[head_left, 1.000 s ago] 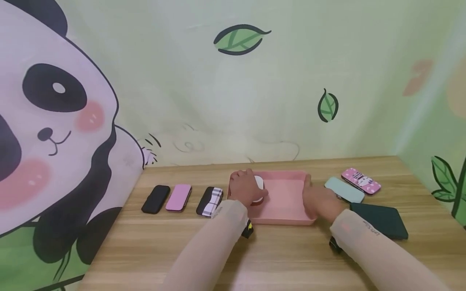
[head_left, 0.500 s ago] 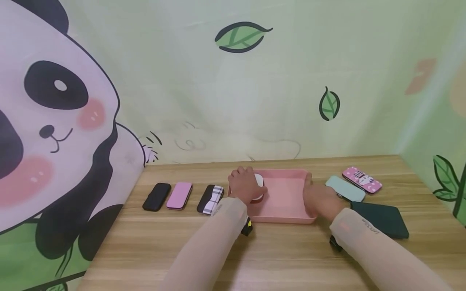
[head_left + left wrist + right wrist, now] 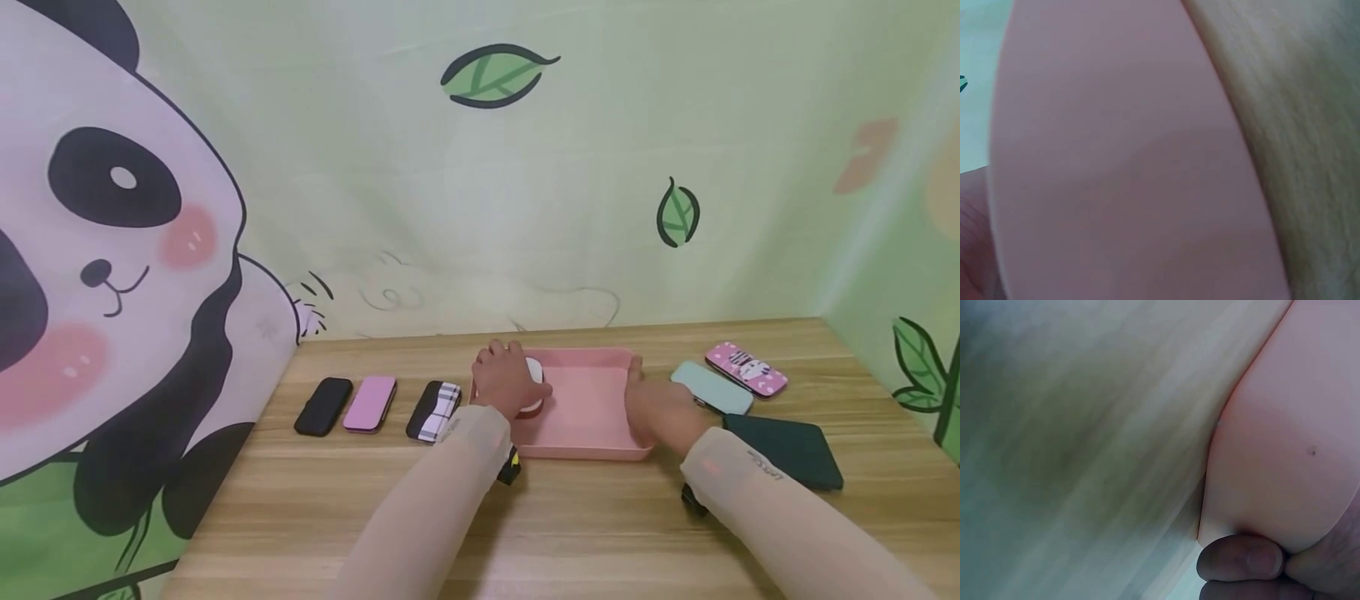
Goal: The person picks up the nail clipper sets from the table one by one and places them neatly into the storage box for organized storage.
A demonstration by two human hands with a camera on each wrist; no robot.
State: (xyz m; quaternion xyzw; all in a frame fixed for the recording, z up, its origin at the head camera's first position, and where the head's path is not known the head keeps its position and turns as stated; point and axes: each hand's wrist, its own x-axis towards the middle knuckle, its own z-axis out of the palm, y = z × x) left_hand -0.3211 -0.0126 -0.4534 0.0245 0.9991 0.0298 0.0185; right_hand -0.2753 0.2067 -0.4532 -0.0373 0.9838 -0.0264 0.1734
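Note:
A shallow pink tray lies on the wooden table. At its left end, my left hand grips a small white case with a reddish-brown lower edge, its thumb along the case's right side. Most of that case is hidden under the hand. My right hand holds the tray's right wall. The right wrist view shows curled fingers against the outside of the tray wall. In the left wrist view the tray's front wall fills most of the picture, with a bit of the hand behind it.
Left of the tray lie a black case, a pink case and a black-and-plaid case. To the right are a mint case, a pink patterned case and a dark green flat case. A printed wall stands behind.
The head view has shifted slightly. Both hands, the tray and the cases keep their places.

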